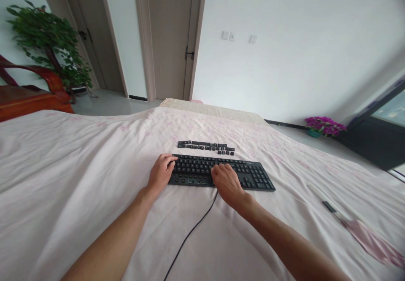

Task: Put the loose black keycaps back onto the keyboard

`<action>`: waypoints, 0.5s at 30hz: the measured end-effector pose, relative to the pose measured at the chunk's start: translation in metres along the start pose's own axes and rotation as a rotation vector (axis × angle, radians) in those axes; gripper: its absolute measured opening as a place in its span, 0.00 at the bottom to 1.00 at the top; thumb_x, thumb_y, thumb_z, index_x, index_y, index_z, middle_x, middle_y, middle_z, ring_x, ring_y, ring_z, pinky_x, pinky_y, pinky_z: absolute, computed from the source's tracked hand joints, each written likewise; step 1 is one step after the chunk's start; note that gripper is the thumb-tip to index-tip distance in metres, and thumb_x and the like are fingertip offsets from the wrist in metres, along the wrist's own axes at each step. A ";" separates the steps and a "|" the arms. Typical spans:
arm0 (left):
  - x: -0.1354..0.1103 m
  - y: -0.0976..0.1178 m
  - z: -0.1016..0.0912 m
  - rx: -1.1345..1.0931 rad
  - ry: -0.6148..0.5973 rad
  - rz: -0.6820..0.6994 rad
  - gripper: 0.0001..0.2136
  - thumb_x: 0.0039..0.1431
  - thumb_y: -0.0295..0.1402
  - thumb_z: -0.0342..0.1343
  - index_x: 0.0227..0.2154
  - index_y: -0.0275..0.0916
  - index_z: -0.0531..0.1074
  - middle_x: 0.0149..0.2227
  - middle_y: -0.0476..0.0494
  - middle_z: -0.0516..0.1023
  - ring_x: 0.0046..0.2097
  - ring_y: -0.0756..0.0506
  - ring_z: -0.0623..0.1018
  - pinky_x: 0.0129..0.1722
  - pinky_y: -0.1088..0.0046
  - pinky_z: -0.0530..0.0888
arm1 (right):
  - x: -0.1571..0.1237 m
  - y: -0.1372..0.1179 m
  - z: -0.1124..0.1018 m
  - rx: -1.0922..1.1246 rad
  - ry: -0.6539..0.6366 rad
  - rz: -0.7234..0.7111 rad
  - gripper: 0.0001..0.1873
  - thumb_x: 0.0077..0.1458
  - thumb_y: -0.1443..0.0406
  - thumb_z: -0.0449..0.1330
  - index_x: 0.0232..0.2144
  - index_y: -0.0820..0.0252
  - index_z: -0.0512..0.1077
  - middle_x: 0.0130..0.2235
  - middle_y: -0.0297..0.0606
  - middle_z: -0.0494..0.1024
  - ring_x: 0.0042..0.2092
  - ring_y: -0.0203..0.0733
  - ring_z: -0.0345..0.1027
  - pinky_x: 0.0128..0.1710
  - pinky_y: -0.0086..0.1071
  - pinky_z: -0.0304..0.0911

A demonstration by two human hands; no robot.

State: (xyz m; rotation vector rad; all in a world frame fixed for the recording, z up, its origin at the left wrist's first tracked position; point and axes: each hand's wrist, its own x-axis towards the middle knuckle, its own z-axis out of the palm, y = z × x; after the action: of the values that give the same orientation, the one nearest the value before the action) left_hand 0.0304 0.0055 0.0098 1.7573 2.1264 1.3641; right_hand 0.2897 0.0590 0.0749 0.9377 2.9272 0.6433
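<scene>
A black keyboard (pixel 249 174) lies on a pale pink sheet (pixel 79 163) in front of me. My left hand (pixel 162 172) grips its left end, fingers curled over the edge. My right hand (pixel 226 182) rests on the keys near the middle, fingers bent down onto them; I cannot see anything in it. Several loose black keycaps (pixel 207 147) lie in rows just beyond the keyboard. The keyboard's black cable (pixel 190 232) runs back toward me between my arms.
A thin white and black tool with a pink flat end (pixel 351 224) lies on the sheet at the right. Beyond are doors (pixel 167 36), a leafy plant (pixel 47 40), a red wooden chair (pixel 28 95), purple flowers (pixel 324 125) and a dark panel (pixel 376 137).
</scene>
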 end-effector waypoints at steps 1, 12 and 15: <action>0.000 0.000 0.000 0.001 0.001 -0.001 0.12 0.60 0.30 0.48 0.41 0.45 0.76 0.49 0.45 0.73 0.52 0.44 0.73 0.56 0.63 0.69 | -0.001 -0.002 -0.001 -0.012 -0.002 0.000 0.15 0.54 0.77 0.52 0.39 0.64 0.74 0.37 0.46 0.73 0.39 0.48 0.62 0.39 0.40 0.53; -0.001 -0.001 0.001 0.004 0.004 0.006 0.13 0.61 0.30 0.48 0.41 0.44 0.76 0.49 0.44 0.72 0.53 0.44 0.72 0.56 0.63 0.69 | -0.003 0.013 -0.002 0.109 -0.027 0.002 0.15 0.53 0.75 0.54 0.39 0.59 0.76 0.37 0.43 0.75 0.41 0.45 0.64 0.40 0.36 0.53; -0.001 -0.001 0.001 0.003 -0.005 -0.006 0.12 0.61 0.30 0.48 0.41 0.44 0.76 0.50 0.44 0.72 0.53 0.44 0.72 0.56 0.63 0.69 | 0.000 0.040 0.002 0.257 -0.006 0.121 0.16 0.60 0.69 0.52 0.44 0.51 0.76 0.37 0.37 0.77 0.41 0.41 0.66 0.41 0.33 0.54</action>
State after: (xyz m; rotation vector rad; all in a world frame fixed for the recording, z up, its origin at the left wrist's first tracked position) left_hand 0.0301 0.0056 0.0079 1.7520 2.1300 1.3540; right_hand 0.3121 0.0895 0.0888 1.1421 3.0155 0.2675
